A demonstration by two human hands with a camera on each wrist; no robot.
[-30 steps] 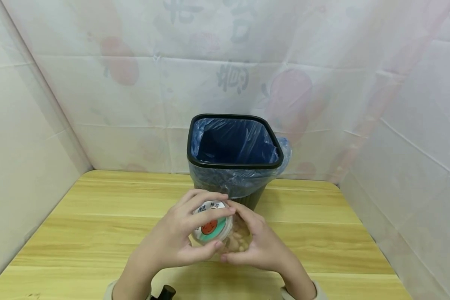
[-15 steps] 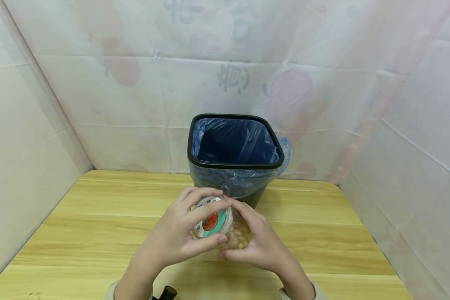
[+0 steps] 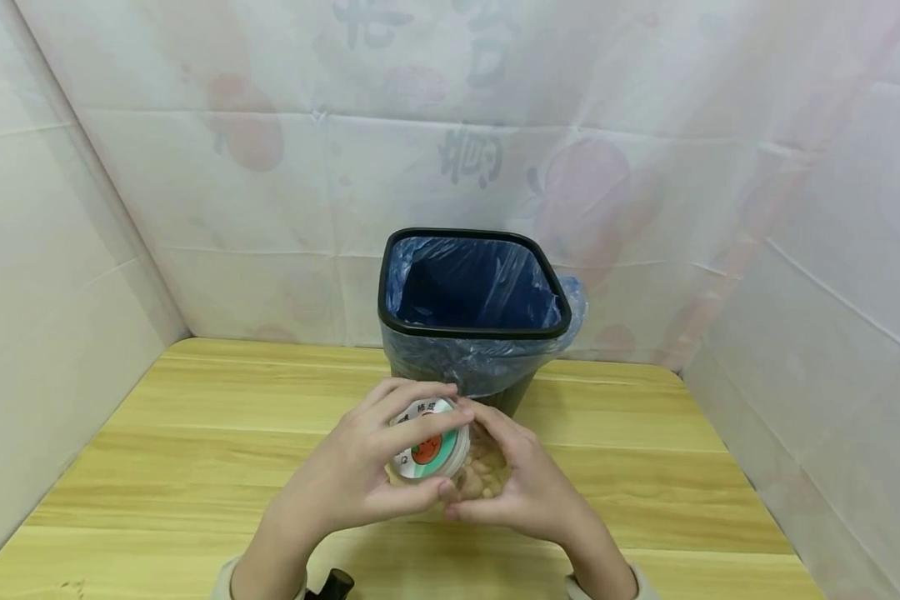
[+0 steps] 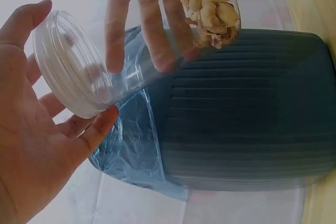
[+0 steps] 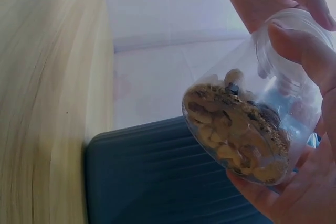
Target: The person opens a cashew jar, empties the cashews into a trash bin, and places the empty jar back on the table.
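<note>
Jar, nuts inside: hung tilted, lower centre of frame, grasped by the right hand. Lid: sat on the jar, gripped by the left hand. Bin: stood mid-frame, behind.

Beneath the fingers spreads a yellow wood-grain tabletop, its far corners rounded. Beyond them rises a creased, whitish back wall, printed with faint reddish blotches and grey characters. A pale left wall and right wall stand well apart from them, under soft light.
</note>
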